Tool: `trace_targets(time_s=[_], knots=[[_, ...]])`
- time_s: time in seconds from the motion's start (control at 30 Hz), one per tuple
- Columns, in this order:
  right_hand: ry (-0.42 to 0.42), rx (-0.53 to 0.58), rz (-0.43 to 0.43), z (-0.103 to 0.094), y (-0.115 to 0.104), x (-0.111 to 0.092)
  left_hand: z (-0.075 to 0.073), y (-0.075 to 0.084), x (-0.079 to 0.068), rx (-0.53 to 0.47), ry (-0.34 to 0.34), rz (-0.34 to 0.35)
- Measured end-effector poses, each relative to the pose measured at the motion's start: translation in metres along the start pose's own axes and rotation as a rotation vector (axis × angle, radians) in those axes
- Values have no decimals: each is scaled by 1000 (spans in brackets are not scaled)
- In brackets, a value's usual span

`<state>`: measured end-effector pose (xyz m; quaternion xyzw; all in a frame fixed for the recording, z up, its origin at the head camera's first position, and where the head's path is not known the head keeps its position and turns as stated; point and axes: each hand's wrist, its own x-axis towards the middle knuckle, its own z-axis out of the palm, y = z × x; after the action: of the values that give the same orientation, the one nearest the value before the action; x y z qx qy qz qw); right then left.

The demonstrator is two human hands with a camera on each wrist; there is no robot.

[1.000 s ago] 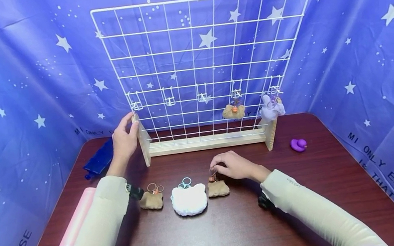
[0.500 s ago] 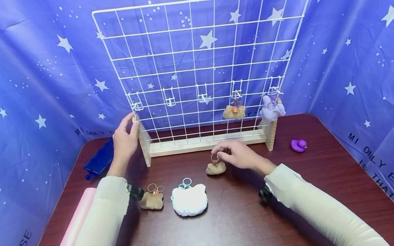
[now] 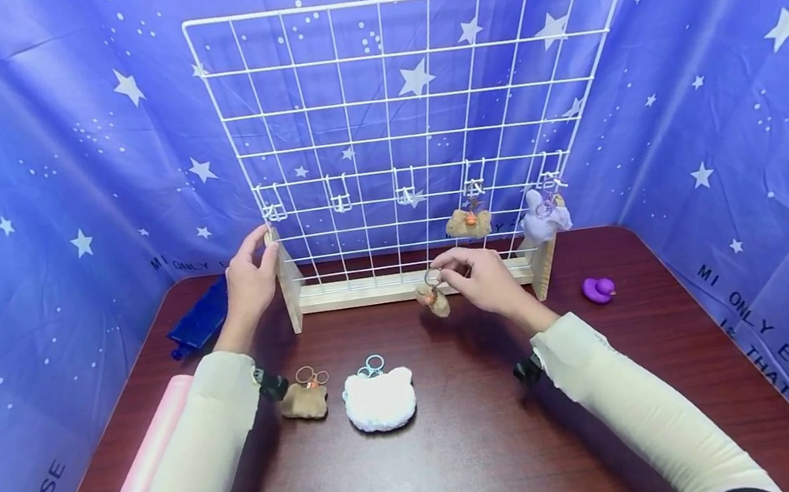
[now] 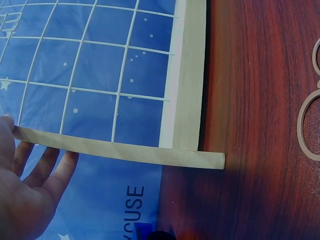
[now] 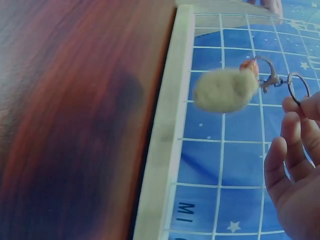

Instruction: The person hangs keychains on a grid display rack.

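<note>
My right hand (image 3: 487, 277) pinches the metal ring (image 5: 290, 86) of a brown plush keychain (image 3: 435, 302), which dangles before the lower bar of a white wire grid rack (image 3: 390, 139). An orange bit sits at the plush's top, by the clasp. At the rack's left end, my left hand (image 3: 250, 277) grips the upper part of the wooden side post (image 4: 120, 150), thumb on one side and fingers on the other. Several white hooks (image 3: 406, 194) line the grid. From two at the right hang a tan plush keychain (image 3: 469, 224) and a pale lilac plush keychain (image 3: 545, 216).
On the table (image 3: 391, 490) lie another brown plush keychain (image 3: 303, 402) and a fluffy white plush keychain (image 3: 380, 402). A purple rubber duck (image 3: 598, 290) sits right of the rack. Left of it are a dark blue object (image 3: 199, 320) and a pink cylinder (image 3: 158, 437).
My right hand has lifted the brown plush keychain off the table by its ring and carried it toward the rack. The left hand stays at the post.
</note>
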<state>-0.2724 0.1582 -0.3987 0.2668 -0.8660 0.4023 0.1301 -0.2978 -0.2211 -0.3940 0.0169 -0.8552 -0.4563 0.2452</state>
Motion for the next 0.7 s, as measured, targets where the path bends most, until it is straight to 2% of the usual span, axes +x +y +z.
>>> trace_targets(time_s=[0.4,0.7], knots=[[141,19,85,-6,-16,16,-1,0,-1,-2,-1,-5],[263,18,69,-9,-31,30,0,0,0,-1,-2,-1]])
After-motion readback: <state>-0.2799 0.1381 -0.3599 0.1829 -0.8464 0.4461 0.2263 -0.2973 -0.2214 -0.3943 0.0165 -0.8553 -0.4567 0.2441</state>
